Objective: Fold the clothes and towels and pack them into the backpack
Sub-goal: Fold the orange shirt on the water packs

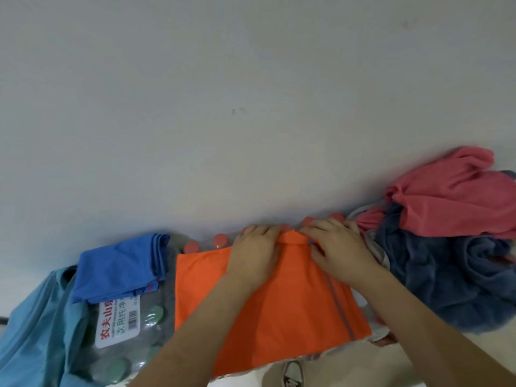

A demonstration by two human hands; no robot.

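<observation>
L hand (254, 248) & R hand (336, 247), fingers curled, are gripping the orange garment (279, 317) by its top edge, mid-fold on the bottle pack (117, 325); blue cloth (120, 269) looks folded, towels (446, 205) heaped unfolded, backpack (30, 344) prob. unpacked.

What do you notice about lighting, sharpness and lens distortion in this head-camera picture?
Head view: soft, even light with faint shadows; wide-angle bending curves the base of the wall; left hand and right hand on the orange garment look slightly blurred; no glare on the bottle label.
</observation>
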